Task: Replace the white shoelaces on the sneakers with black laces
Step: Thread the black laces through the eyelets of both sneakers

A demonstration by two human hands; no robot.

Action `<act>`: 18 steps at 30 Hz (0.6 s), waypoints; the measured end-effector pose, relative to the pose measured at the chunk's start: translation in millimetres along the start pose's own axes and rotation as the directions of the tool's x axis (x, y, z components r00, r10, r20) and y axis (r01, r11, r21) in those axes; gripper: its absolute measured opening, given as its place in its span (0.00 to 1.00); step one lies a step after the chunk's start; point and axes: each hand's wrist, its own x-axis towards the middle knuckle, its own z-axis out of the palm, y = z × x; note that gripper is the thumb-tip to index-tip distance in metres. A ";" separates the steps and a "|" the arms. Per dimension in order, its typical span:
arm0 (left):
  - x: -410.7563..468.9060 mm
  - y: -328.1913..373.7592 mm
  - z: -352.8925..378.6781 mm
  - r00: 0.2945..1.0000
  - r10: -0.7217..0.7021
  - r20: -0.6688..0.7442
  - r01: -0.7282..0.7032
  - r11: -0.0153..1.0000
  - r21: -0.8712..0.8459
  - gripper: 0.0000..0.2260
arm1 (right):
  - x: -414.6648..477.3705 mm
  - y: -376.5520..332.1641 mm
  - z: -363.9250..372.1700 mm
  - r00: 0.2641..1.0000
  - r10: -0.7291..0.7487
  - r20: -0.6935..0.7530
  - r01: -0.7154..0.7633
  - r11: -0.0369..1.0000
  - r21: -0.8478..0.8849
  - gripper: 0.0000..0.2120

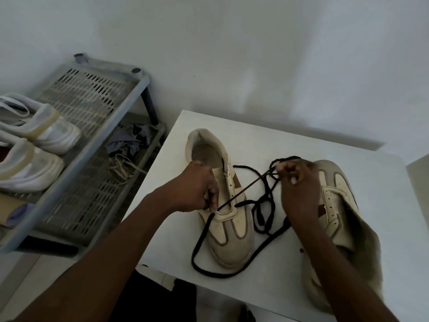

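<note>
A cream sneaker [228, 231] stands upright on the white table [262, 140], toe toward me, with no white lace in its eyelets. A black lace [234, 271] runs through its lowest eyelets and loops loosely over the table around the toe. My left hand [197, 187] grips the tongue and eyelet edge of this sneaker. My right hand [296, 182] pinches one stretch of the black lace, pulled taut up and to the right from the eyelet. The second cream sneaker [336, 205] lies on its side at the right, partly behind my right hand and forearm.
A grey plastic shoe rack [97, 94] stands left of the table. Two white shoes [39, 145] sit on its top shelf. Loose white laces [123, 168] and a crumpled grey cloth [130, 140] lie on its lower shelf. A white wall is close behind.
</note>
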 end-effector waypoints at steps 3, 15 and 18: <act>0.8 0.2 1.0 1.000 0.004 0.005 -0.004 1.000 0.027 0.06 | -22.5 -6.4 12.3 0.909 -0.336 0.247 0.391 0.893 -0.224 0.20; -0.3 -0.2 0.2 1.000 -0.011 -0.011 0.010 0.999 -0.034 0.07 | -26.0 -4.0 24.6 0.925 -0.316 0.211 0.328 0.944 -0.025 0.13; -0.2 -0.6 1.0 1.000 -0.004 -0.004 0.004 0.999 -0.036 0.07 | -12.6 -6.7 13.0 0.994 -0.090 0.058 0.087 0.995 0.048 0.03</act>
